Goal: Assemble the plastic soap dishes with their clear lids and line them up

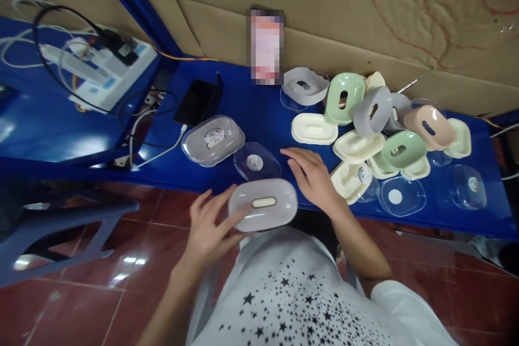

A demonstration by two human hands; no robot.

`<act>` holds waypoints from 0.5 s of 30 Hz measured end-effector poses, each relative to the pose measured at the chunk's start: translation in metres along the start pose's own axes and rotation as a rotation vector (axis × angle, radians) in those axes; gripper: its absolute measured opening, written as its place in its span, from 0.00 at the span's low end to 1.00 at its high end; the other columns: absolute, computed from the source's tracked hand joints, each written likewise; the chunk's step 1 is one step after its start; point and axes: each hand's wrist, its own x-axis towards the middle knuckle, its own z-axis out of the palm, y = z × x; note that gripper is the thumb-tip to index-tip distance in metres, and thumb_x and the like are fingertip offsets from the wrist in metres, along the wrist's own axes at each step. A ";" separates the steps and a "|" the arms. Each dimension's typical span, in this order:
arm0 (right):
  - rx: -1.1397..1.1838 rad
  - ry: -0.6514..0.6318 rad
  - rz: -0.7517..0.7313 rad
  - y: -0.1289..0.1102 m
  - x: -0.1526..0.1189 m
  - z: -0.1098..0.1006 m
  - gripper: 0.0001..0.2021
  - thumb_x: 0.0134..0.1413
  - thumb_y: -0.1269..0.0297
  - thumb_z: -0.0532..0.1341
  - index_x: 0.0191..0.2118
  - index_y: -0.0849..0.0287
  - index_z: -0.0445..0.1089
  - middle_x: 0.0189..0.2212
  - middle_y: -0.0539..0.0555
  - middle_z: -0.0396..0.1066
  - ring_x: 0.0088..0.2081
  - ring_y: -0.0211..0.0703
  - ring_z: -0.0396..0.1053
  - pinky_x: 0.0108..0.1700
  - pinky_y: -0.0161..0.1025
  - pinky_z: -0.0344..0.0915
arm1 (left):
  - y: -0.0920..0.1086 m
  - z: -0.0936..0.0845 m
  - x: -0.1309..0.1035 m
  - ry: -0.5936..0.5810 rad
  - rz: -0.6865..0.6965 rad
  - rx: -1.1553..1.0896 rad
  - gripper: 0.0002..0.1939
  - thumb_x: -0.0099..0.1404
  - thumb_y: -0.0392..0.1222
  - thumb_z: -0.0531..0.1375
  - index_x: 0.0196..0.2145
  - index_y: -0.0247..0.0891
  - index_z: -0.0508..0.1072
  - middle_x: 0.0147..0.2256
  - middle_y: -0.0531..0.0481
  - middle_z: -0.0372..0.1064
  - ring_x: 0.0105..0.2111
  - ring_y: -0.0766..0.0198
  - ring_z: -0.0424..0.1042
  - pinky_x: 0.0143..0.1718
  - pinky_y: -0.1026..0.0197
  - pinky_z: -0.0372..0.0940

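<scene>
White tee with a spray of black stars is nearest the camera, cut off by the bottom of the frame. Just past it, the grey slotted box sits right where the shirt meets the front edge of the blue bench, overlapping that edge. Left hand has its grip closed on the box's left end, one finger lying across the top near the slot. Right hand is open and loose, fingers stretched leftward over the edge; can't tell if it's touching the surface.

Room-wise: a strip of bare blue runs from the black phone across to the cream trays. Right of that it's crowded, with a green shell, a peach shell and grey ones all tipped together.

The box's long axis runs left-right, roughly along the bench edge, right end a touch higher in view. Slot faces up, cream strip showing in it. A clear cover lies just beyond, partly behind the box.

Hard to make out: the box's underside and the fingertips under it are hidden, the upright screen against the cardboard is pixelated, and the plastic stool gets cropped at the left.
</scene>
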 end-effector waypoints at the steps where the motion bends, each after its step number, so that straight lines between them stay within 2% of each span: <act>1: -0.050 -0.004 -0.014 -0.006 0.003 0.008 0.20 0.80 0.58 0.50 0.66 0.49 0.72 0.64 0.56 0.75 0.65 0.50 0.71 0.67 0.52 0.66 | -0.004 -0.008 -0.012 0.044 -0.062 0.010 0.24 0.69 0.44 0.72 0.60 0.51 0.75 0.72 0.39 0.62 0.63 0.40 0.72 0.65 0.33 0.63; 4: -0.207 -0.090 -0.089 -0.021 0.008 0.033 0.23 0.76 0.52 0.57 0.69 0.51 0.69 0.70 0.61 0.67 0.69 0.58 0.66 0.68 0.57 0.65 | -0.012 -0.025 -0.045 0.161 -0.223 0.081 0.30 0.65 0.39 0.74 0.62 0.53 0.74 0.73 0.42 0.60 0.64 0.38 0.71 0.62 0.33 0.67; 7: -0.299 -0.126 -0.092 -0.025 0.002 0.044 0.27 0.71 0.49 0.63 0.69 0.54 0.68 0.71 0.64 0.65 0.69 0.65 0.66 0.66 0.60 0.66 | -0.014 -0.028 -0.063 0.176 -0.285 0.141 0.29 0.65 0.38 0.74 0.60 0.53 0.75 0.73 0.42 0.60 0.64 0.36 0.71 0.61 0.32 0.67; 11: -0.384 -0.077 -0.003 -0.018 -0.021 0.028 0.25 0.71 0.55 0.63 0.68 0.57 0.67 0.71 0.68 0.64 0.69 0.69 0.65 0.67 0.65 0.64 | -0.017 -0.014 -0.059 0.140 -0.286 0.094 0.23 0.67 0.40 0.73 0.57 0.50 0.76 0.72 0.40 0.62 0.62 0.38 0.73 0.60 0.34 0.67; 15: -0.434 -0.076 0.063 -0.006 -0.036 0.003 0.26 0.66 0.62 0.65 0.68 0.56 0.66 0.72 0.69 0.62 0.68 0.73 0.66 0.65 0.70 0.65 | -0.027 0.006 -0.034 0.059 -0.216 0.005 0.19 0.70 0.42 0.69 0.57 0.50 0.77 0.72 0.40 0.62 0.64 0.40 0.71 0.65 0.35 0.61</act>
